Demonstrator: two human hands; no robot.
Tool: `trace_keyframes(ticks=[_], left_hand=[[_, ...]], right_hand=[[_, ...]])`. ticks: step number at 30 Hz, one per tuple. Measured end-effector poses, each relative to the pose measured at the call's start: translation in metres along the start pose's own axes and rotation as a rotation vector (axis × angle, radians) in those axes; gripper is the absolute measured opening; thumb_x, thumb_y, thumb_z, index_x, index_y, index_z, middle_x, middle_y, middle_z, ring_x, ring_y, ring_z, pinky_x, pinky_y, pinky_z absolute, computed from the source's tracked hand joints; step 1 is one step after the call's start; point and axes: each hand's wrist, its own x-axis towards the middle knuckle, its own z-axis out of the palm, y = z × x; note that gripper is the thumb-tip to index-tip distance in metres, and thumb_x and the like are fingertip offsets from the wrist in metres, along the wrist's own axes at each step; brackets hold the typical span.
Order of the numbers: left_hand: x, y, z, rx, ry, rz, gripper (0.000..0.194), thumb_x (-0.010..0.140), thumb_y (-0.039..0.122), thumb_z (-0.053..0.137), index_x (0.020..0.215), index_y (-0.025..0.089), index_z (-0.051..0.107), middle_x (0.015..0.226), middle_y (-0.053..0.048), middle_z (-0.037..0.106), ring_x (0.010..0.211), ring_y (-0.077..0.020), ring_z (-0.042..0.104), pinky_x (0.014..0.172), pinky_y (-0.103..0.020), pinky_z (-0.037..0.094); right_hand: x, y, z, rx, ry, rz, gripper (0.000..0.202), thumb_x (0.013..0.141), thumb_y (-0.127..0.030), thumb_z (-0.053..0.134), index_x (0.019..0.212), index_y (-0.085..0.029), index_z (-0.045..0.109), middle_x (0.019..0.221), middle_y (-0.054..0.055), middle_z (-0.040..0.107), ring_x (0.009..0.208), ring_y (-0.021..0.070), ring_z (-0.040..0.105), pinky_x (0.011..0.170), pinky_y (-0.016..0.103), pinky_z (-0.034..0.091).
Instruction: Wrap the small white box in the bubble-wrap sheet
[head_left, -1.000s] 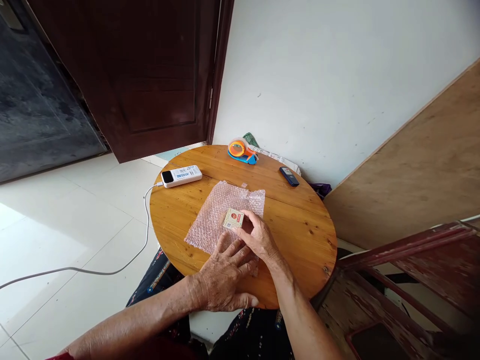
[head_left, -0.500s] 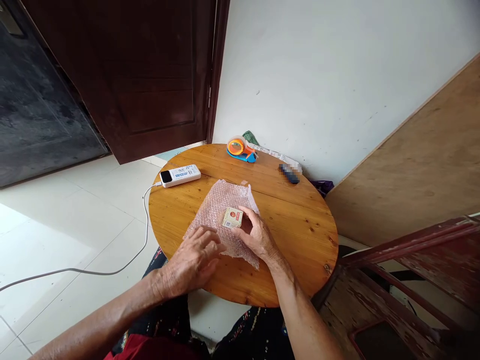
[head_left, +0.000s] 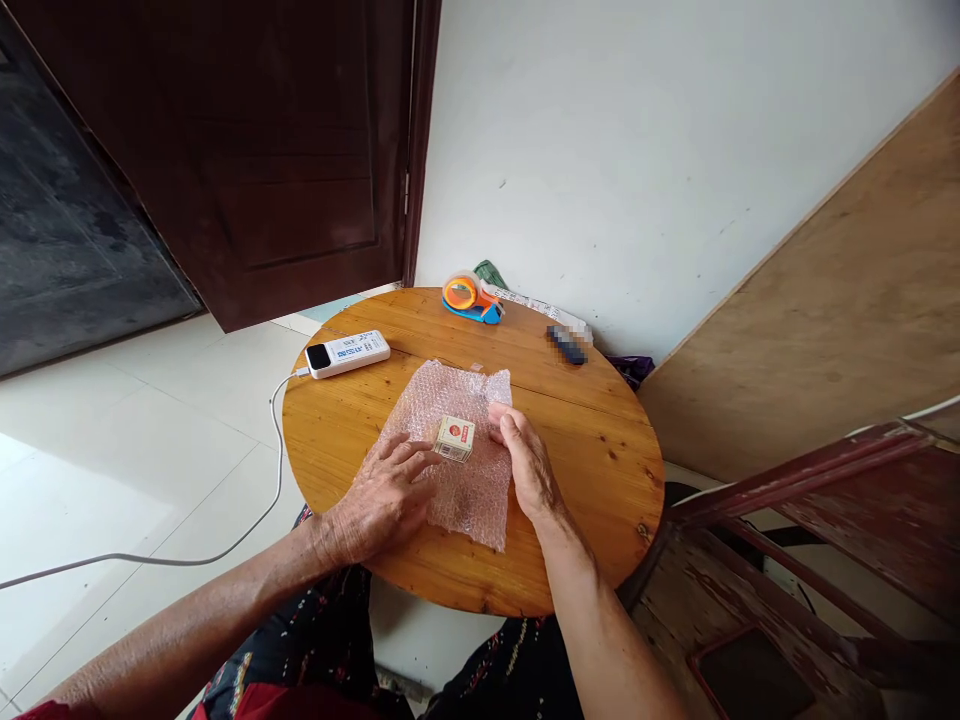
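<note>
A small cream-coloured box (head_left: 454, 438) with a red label rests on a sheet of bubble wrap (head_left: 469, 505) in the middle of the round table. My left hand (head_left: 390, 490) lies over the wrap's left side, fingers stretched out, with its fingertips at the box's left edge. At the right edge of the sheet, my right hand (head_left: 525, 460) has its thumb and fingers closed about the wrap, apart from the box. Part of its grip is hidden behind the thumb.
On the wooden table (head_left: 592, 500) stand an orange and blue tape dispenser (head_left: 471, 298) at the back, a blurred dark object (head_left: 567, 345) at the back right, and a white device (head_left: 348, 354) at the left. Its cable (head_left: 277, 470) hangs off the table's edge. A wall (head_left: 570, 150) rises behind.
My right hand has let go of the box and moved right to the wrap's edge. The left hand's fingers have spread and come to the box. The view has shifted slightly.
</note>
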Motion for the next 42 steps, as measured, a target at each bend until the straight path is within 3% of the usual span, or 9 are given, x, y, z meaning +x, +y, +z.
trace_keyframes(ticks=[5, 7, 11, 17, 21, 26, 30, 36, 42], left_hand=[[0.003, 0.002, -0.015, -0.111, 0.033, -0.036, 0.012, 0.086, 0.013, 0.053, 0.084, 0.021, 0.062, 0.112, -0.004, 0.069, 0.105, -0.0194, 0.061, 0.109, -0.044, 0.039], [-0.001, 0.004, -0.022, -0.12, -0.047, -0.036, 0.008, 0.084, 0.019, 0.058, 0.091, 0.022, 0.063, 0.116, -0.005, 0.067, 0.109, -0.0215, 0.059, 0.113, -0.048, 0.035], [-0.011, 0.006, -0.024, -0.036, -0.178, -0.06, 0.031, 0.075, 0.02, 0.066, 0.106, 0.022, 0.063, 0.122, -0.007, 0.064, 0.119, -0.0266, 0.053, 0.115, -0.052, 0.03], [-0.004, 0.004, -0.011, -0.004, -0.144, -0.039, 0.011, 0.082, 0.01, 0.056, 0.08, 0.019, 0.061, 0.101, -0.004, 0.071, 0.103, -0.0217, 0.061, 0.108, -0.047, 0.038], [0.0, 0.007, -0.02, -0.082, -0.083, -0.064, 0.012, 0.085, 0.011, 0.053, 0.078, 0.019, 0.059, 0.098, -0.003, 0.071, 0.094, -0.0177, 0.063, 0.104, -0.042, 0.042], [-0.004, 0.011, -0.032, -0.035, -0.211, 0.002, 0.011, 0.08, 0.019, 0.064, 0.09, 0.021, 0.062, 0.109, -0.003, 0.068, 0.107, -0.0229, 0.058, 0.111, -0.049, 0.032], [-0.002, 0.009, -0.021, 0.071, -0.258, 0.014, 0.007, 0.082, 0.015, 0.06, 0.078, 0.021, 0.059, 0.091, -0.002, 0.067, 0.095, -0.0219, 0.059, 0.108, -0.05, 0.034], [0.005, 0.007, -0.009, 0.07, -0.196, -0.007, 0.013, 0.079, 0.009, 0.053, 0.072, 0.019, 0.058, 0.084, -0.005, 0.067, 0.084, -0.0205, 0.06, 0.09, -0.04, 0.046], [0.037, 0.002, -0.034, -0.1, -0.117, -0.196, 0.013, 0.073, 0.008, 0.054, 0.073, 0.019, 0.062, 0.08, -0.004, 0.07, 0.08, -0.0196, 0.064, 0.082, -0.036, 0.05]], right_hand=[[0.002, 0.004, -0.002, 0.075, 0.003, 0.058, 0.06, 0.088, -0.073, 0.045, 0.118, -0.025, 0.065, 0.126, 0.007, 0.068, 0.121, 0.0282, 0.06, 0.104, 0.047, 0.048], [0.002, 0.002, -0.002, 0.123, 0.012, 0.078, 0.058, 0.087, -0.072, 0.048, 0.116, -0.025, 0.066, 0.125, 0.007, 0.068, 0.121, 0.0285, 0.06, 0.104, 0.048, 0.048], [0.002, -0.003, -0.002, 0.195, 0.051, 0.108, 0.059, 0.088, -0.07, 0.048, 0.124, -0.026, 0.062, 0.141, 0.008, 0.058, 0.132, 0.0294, 0.052, 0.102, 0.046, 0.051], [0.004, -0.004, -0.002, 0.316, 0.112, 0.197, 0.064, 0.082, -0.073, 0.052, 0.124, -0.026, 0.06, 0.147, 0.011, 0.052, 0.136, 0.0317, 0.048, 0.102, 0.048, 0.051], [0.004, -0.001, -0.003, 0.275, 0.079, 0.161, 0.059, 0.087, -0.071, 0.047, 0.123, -0.027, 0.062, 0.142, 0.01, 0.057, 0.134, 0.0308, 0.051, 0.101, 0.048, 0.051], [0.005, -0.002, -0.003, 0.295, 0.094, 0.168, 0.059, 0.087, -0.072, 0.047, 0.12, -0.026, 0.064, 0.139, 0.009, 0.06, 0.132, 0.0309, 0.052, 0.099, 0.047, 0.052], [0.005, -0.004, -0.002, 0.353, 0.115, 0.196, 0.058, 0.082, -0.072, 0.052, 0.114, -0.025, 0.065, 0.138, 0.01, 0.061, 0.133, 0.0318, 0.051, 0.1, 0.048, 0.051], [0.005, -0.003, -0.002, 0.321, 0.108, 0.182, 0.06, 0.083, -0.074, 0.051, 0.115, -0.025, 0.066, 0.137, 0.011, 0.062, 0.131, 0.032, 0.054, 0.099, 0.049, 0.051], [0.005, -0.01, -0.003, 0.277, 0.041, 0.133, 0.057, 0.083, -0.073, 0.05, 0.108, -0.024, 0.068, 0.125, 0.009, 0.07, 0.125, 0.03, 0.059, 0.105, 0.048, 0.045]])
